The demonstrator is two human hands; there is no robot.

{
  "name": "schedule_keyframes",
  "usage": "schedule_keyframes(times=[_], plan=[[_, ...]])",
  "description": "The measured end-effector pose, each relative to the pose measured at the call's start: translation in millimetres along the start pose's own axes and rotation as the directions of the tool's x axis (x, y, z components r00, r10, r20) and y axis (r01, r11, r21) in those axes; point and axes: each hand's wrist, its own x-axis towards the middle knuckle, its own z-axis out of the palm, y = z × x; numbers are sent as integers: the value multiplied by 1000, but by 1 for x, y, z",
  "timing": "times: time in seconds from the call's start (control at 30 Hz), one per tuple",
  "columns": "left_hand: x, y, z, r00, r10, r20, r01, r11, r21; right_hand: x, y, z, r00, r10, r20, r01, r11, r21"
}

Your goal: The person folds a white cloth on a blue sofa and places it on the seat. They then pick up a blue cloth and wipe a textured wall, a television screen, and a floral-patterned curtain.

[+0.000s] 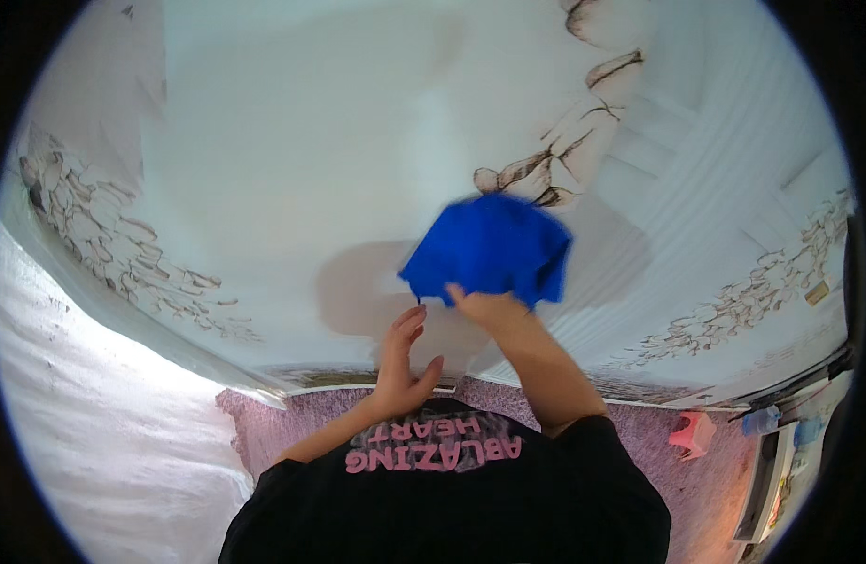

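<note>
A bright blue cloth is spread out in front of the pale wall, its folds hanging loosely at the right side. My right hand grips its lower edge, with the thumb showing and the other fingers partly hidden. Just below the cloth's lower left corner is my left hand, fingers raised and thumb held apart. A short dark strip hangs from that corner near the left fingertips; whether they touch it I cannot tell.
Brown floral drawings run over the wall. White fabric covers the left side. Purple carpet lies below, with a small pink stool, a clear plastic container and a white-edged shelf unit at the right.
</note>
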Motion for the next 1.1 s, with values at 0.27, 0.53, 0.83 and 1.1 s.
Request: schedule_keyframes(times=[0.27, 0.53, 0.83, 1.1], plan=[[-6, -8, -4, 998, 35, -49, -32, 998, 52, 0, -26, 16, 984, -168, -55, 161, 981, -112], [-13, -13, -22, 986, -166, 26, 163, 983, 90, -71, -21, 79, 976, -154, 153, 103, 950, 296], [20, -10, -25, 970, 244, -5, -244, 970, 8, -1, -51, -2, 953, -294, -78, 250, 905, -345], [42, -34, 0, 944, 234, 232, -276, 946, 169, -40, -41, -34, 984, -138, 112, 137, 990, 15]])
